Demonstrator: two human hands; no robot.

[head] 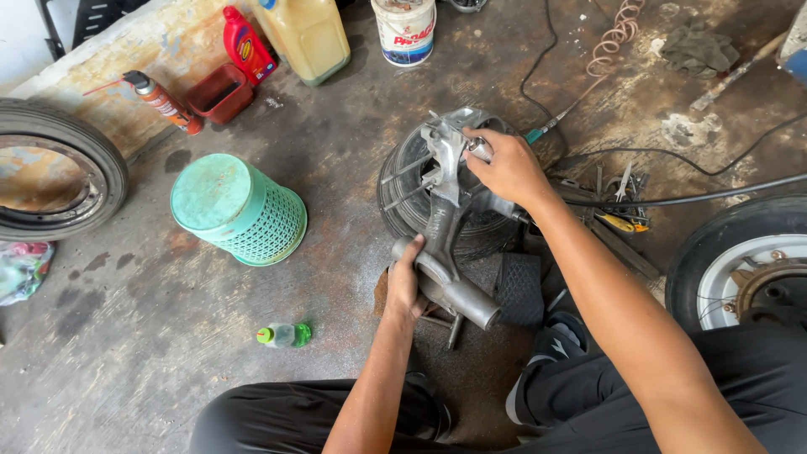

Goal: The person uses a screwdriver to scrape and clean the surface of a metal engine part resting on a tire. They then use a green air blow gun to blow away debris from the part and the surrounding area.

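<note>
The grey metal swingarm (443, 227) lies across a tyre (483, 227) on the floor. Left hand (406, 284) wraps the tube end, right hand (508, 168) has its fingers pinching a small fitting up top — I'd brace low and twist slowly.

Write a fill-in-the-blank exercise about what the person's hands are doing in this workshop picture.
1. The left hand grips the ____ end of the grey metal swingarm.
2. The right hand holds its ____ end.
3. The swingarm rests on a black ____.
4. The upturned basket is ____ in colour.

Missing words: tubular (lower); upper; tyre; green
</note>
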